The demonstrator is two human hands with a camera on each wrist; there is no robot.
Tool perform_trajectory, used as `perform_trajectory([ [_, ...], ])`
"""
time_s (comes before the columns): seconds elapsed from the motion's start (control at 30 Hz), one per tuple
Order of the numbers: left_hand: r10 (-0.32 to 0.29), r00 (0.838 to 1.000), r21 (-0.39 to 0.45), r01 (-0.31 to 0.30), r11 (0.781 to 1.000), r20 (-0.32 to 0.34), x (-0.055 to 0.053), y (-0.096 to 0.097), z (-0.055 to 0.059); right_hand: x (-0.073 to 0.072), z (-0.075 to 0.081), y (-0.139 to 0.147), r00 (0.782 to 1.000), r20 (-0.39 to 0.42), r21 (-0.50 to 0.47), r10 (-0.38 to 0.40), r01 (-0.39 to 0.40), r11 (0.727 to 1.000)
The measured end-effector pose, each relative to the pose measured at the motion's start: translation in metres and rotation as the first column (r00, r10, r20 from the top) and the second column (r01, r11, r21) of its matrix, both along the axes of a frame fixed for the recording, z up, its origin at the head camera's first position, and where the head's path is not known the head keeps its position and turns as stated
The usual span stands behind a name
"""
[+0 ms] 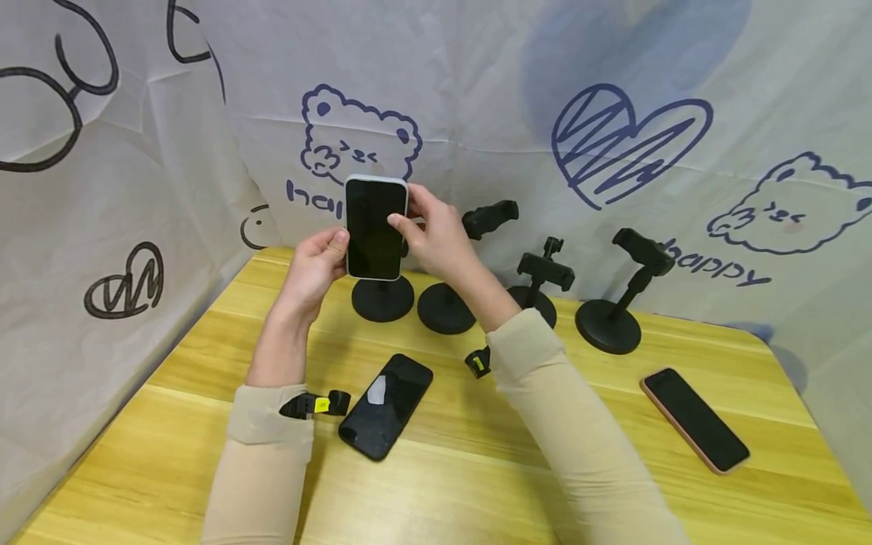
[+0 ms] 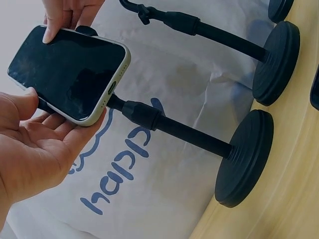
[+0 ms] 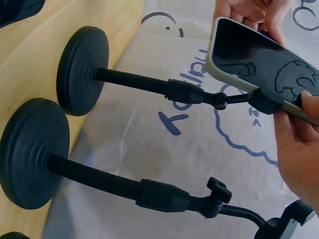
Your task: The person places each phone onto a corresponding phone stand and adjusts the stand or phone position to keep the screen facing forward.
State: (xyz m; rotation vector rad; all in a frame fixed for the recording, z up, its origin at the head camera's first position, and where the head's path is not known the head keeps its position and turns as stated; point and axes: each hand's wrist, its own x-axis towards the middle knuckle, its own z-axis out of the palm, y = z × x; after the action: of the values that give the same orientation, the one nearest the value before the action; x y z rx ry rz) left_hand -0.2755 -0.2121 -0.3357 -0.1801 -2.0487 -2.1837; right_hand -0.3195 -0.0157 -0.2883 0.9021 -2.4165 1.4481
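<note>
A smartphone in a pale case (image 1: 375,227) stands upright, its dark screen toward me, at the top of the leftmost black phone stand (image 1: 383,301). Black clamp ends (image 3: 265,101) show at both long edges of the phone. My left hand (image 1: 313,265) grips the phone's left edge, thumb at the front and fingers behind. On the opposite edge, my right hand (image 1: 439,235) pinches it with the thumb over the screen and fingers at the back. In the left wrist view, the stand's pole (image 2: 194,135) runs from behind the phone to its round base.
Several more black stands, one with its holder tilted (image 1: 643,253), line the back of the wooden table (image 1: 511,462). A black phone (image 1: 386,406) lies between my forearms; a phone in a pink case (image 1: 695,420) lies at right. A drawn-on white cloth hangs behind.
</note>
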Motion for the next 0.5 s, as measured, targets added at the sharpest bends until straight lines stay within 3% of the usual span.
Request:
perform_trajectory([
  [0.2,0.0,1.0,-0.031,0.0,1.0,0.001,-0.0006,-0.0019,0.0011,0.004,0.0036,-0.0006,0.999,0.031,0.047,-0.024,0.023,0.999],
  [0.5,0.006,1.0,-0.023,-0.006,1.0,-0.012,-0.0011,0.0003,0.0001,0.0041,0.0022,-0.003,0.999,0.024,0.007,-0.031,0.031,1.0],
])
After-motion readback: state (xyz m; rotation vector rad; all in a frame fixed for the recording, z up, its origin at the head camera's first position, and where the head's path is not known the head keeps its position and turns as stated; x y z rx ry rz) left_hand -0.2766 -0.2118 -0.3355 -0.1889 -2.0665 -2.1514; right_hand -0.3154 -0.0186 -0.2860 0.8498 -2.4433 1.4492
